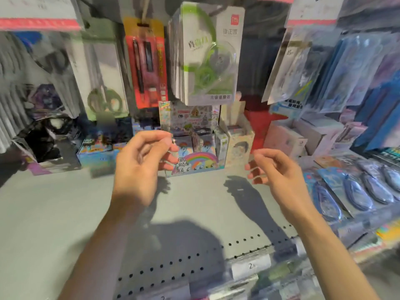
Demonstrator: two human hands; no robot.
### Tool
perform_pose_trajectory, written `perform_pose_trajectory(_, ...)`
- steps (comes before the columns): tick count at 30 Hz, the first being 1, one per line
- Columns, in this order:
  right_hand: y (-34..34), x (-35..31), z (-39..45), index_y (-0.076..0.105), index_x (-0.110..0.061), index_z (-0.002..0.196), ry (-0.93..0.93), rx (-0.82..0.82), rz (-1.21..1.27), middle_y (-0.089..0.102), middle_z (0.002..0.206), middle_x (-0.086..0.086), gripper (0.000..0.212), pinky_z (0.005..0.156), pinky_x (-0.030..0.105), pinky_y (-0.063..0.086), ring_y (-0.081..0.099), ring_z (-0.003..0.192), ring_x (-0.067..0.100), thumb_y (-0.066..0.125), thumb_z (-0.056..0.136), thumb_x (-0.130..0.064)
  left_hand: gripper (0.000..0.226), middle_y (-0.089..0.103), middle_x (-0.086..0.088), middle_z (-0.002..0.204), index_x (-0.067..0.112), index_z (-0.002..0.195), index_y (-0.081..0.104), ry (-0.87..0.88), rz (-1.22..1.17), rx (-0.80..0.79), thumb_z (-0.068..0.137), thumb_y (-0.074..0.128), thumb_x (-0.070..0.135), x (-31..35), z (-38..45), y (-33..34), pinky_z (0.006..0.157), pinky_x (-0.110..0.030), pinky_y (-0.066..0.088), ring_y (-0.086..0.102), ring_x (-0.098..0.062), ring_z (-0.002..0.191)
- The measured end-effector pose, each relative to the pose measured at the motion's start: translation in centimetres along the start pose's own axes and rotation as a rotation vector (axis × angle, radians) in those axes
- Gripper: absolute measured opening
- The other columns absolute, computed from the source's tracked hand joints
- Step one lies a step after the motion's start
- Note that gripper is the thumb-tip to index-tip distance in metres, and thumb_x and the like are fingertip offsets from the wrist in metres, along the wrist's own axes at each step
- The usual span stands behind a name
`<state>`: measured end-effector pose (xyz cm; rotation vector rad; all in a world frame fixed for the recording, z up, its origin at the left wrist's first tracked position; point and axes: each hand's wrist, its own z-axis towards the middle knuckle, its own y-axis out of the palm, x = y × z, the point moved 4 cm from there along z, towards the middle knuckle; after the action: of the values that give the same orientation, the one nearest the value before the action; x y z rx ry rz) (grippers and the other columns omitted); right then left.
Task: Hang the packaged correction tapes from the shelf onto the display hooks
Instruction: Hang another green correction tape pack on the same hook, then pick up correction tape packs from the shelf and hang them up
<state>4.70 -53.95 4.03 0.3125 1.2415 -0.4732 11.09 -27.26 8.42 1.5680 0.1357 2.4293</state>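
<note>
Two bare forearms reach up from the bottom edge over the grey shelf [65, 213], whose front strip is punched with small holes and carries a price label reading 2 [251, 267]. Above the shelf, the left hand [140, 163] hovers with fingers loosely curled and thumb near the fingertips, holding nothing that can be seen; the right hand [275, 172] hangs likewise, fingers loosely bent and grasping nothing. Both cast dark shadows on the shelf below them. Directly above and between the hands hangs the stack of packaged correction tapes [207, 55], white cards with green dispensers under clear blisters, suspended from a display hook whose end is hidden at the top edge. Left of that stack hangs a red and yellow pen pack [147, 61], and further left a scissors pack [104, 83], blurred. Below the stack, at the back of the shelf, stands a rainbow-printed display box [194, 148] holding small cartons. Right of the stack hang clear and blue sleeved packs [324, 68], and beneath those, lying on the right part of the shelf, are blue carded items [357, 187] overlapping in a row.
</note>
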Motion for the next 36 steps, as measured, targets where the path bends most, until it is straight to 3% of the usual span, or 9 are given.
perform_pose_trajectory(5, -3.4, 1.6, -1.8, 0.068, -0.004, 0.102, 0.062, 0.039, 0.011, 0.072, 0.064, 0.001, 0.011, 0.054, 0.019, 0.051, 0.060, 0.053, 0.012, 0.061, 0.102, -0.013, 0.005, 0.074, 0.003, 0.071, 0.012, 0.093, 0.068, -0.076, 0.031, -0.064, 0.096, 0.065, 0.010, -3.3, -2.7, 2.7, 0.058, -0.018, 0.052, 0.066, -0.009, 0.062)
perform_pose_trajectory(9, -7.0, 2.1, -1.4, 0.068, -0.007, 0.097, 0.070, 0.059, 0.038, 0.070, 0.063, 0.000, 0.011, 0.053, 0.019, 0.050, 0.059, 0.052, 0.012, 0.061, 0.102, -0.014, 0.013, 0.076, 0.003, 0.072, 0.015, 0.089, 0.072, -0.148, 0.075, -0.063, 0.086, 0.062, 0.024, -5.5, -3.9, 6.7, 0.057, -0.019, 0.054, 0.068, -0.011, 0.062)
perform_pose_trajectory(11, -9.3, 2.4, -0.4, 0.068, -0.005, 0.098, 0.069, 0.058, 0.068, 0.070, 0.062, 0.000, 0.012, 0.052, 0.018, 0.049, 0.058, 0.051, 0.010, 0.061, 0.102, -0.014, 0.010, 0.077, 0.002, 0.073, 0.015, 0.090, 0.073, -0.151, 0.080, -0.094, 0.089, 0.064, 0.020, -6.6, -4.5, 9.4, 0.057, -0.019, 0.055, 0.069, -0.010, 0.062)
perform_pose_trajectory(14, -13.5, 2.9, 1.7, 0.066, 0.003, 0.100, 0.042, 0.022, 0.116, 0.068, 0.059, 0.001, 0.014, 0.051, 0.019, 0.048, 0.056, 0.050, 0.011, 0.059, 0.102, -0.009, 0.005, 0.075, 0.001, 0.072, 0.011, 0.092, 0.071, -0.124, 0.044, -0.126, 0.094, 0.067, 0.013, -7.8, -5.1, 14.2, 0.059, -0.020, 0.056, 0.068, -0.011, 0.062)
perform_pose_trajectory(17, -18.5, 3.4, 4.2, 0.067, 0.006, 0.101, 0.011, -0.047, 0.156, 0.068, 0.060, 0.000, 0.016, 0.053, 0.019, 0.047, 0.055, 0.051, 0.013, 0.059, 0.102, -0.007, 0.010, 0.074, 0.000, 0.071, 0.011, 0.091, 0.070, -0.132, -0.023, -0.084, 0.085, 0.066, 0.018, -9.0, -5.5, 20.0, 0.060, -0.021, 0.056, 0.069, -0.015, 0.063)
perform_pose_trajectory(21, -25.7, 3.9, 7.8, 0.069, -0.002, 0.094, -0.006, -0.173, 0.076, 0.070, 0.065, 0.001, 0.014, 0.055, 0.022, 0.051, 0.059, 0.057, 0.015, 0.062, 0.103, -0.012, 0.012, 0.073, 0.000, 0.072, 0.017, 0.085, 0.073, -0.115, -0.027, -0.036, 0.084, 0.061, 0.016, -10.2, -6.4, 28.4, 0.059, -0.022, 0.054, 0.068, -0.016, 0.062)
perform_pose_trajectory(25, -31.7, 4.8, 11.1, 0.069, -0.005, 0.092, -0.026, -0.200, 0.046, 0.071, 0.066, 0.000, 0.014, 0.054, 0.021, 0.049, 0.059, 0.055, 0.013, 0.063, 0.102, -0.011, 0.012, 0.075, 0.001, 0.074, 0.016, 0.089, 0.071, -0.092, 0.052, -0.102, 0.091, 0.064, 0.007, -11.3, -6.6, 35.8, 0.060, -0.023, 0.056, 0.068, -0.014, 0.062)
perform_pose_trajectory(28, -35.3, 5.4, 13.3, 0.071, -0.011, 0.090, -0.043, -0.217, 0.040, 0.072, 0.067, 0.001, 0.013, 0.055, 0.021, 0.049, 0.060, 0.056, 0.014, 0.065, 0.100, -0.017, 0.003, 0.075, 0.001, 0.074, 0.015, 0.089, 0.071, -0.087, 0.099, -0.152, 0.087, 0.071, 0.016, -11.9, -6.0, 40.1, 0.060, -0.021, 0.057, 0.069, -0.011, 0.063)
perform_pose_trajectory(36, -43.0, 9.5, 19.0, 0.072, -0.020, 0.091, -0.002, -0.119, -0.285, 0.076, 0.075, 0.001, 0.009, 0.061, 0.019, 0.051, 0.066, 0.064, 0.010, 0.069, 0.100, -0.020, 0.005, 0.073, 0.005, 0.081, 0.023, 0.095, 0.071, -0.131, 0.372, -0.513, 0.097, 0.070, 0.019, -16.3, -1.1, 49.4, 0.066, -0.023, 0.056, 0.067, -0.008, 0.070)
